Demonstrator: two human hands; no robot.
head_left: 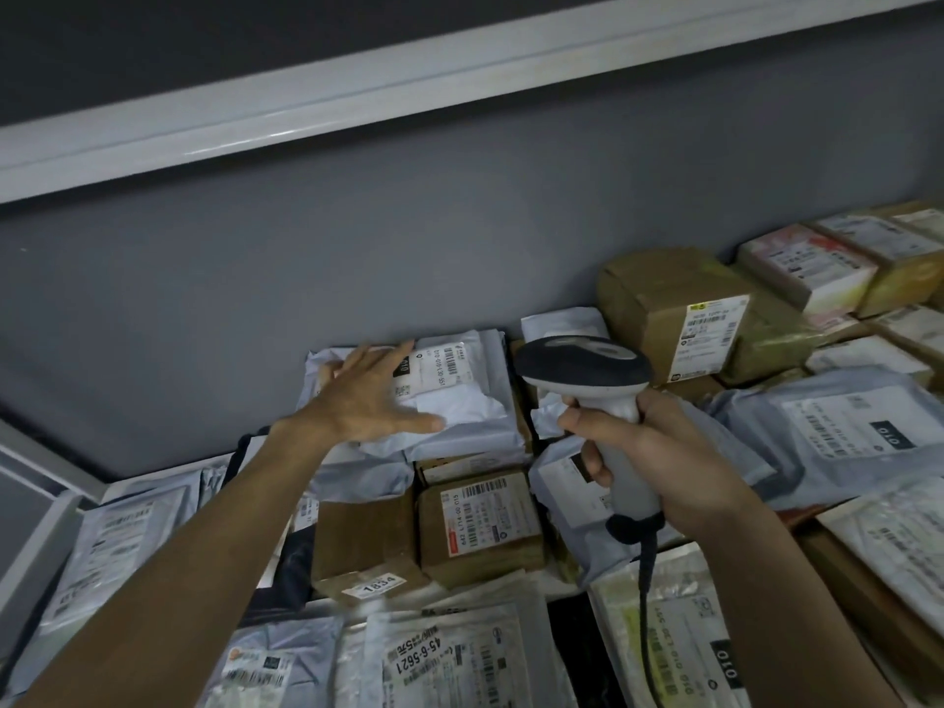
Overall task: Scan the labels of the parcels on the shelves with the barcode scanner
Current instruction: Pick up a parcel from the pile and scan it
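The left hand (pixel 375 396) lies flat with fingers spread on a grey mailer (pixel 459 401) at the centre of the frame, against the back wall (pixel 357 258), just beside its white label (pixel 439 367), which faces up with the barcode showing. The right hand (pixel 659 452), centre right, is wrapped around the handle of the scanner (pixel 587 370), whose dark head sits just right of that mailer and points away toward the wall; its cord (pixel 646 605) hangs down toward the bottom of the frame. The step in hand looks like steadying this mailer so its label can be read. The next move would call for tipping the scanner head left and down until its window faces the barcode, with the left fingers kept off the label. Other parcels fill the shelf: a box (pixel 480 523) below centre, another box (pixel 679 319) at right, more mailers along the bottom.
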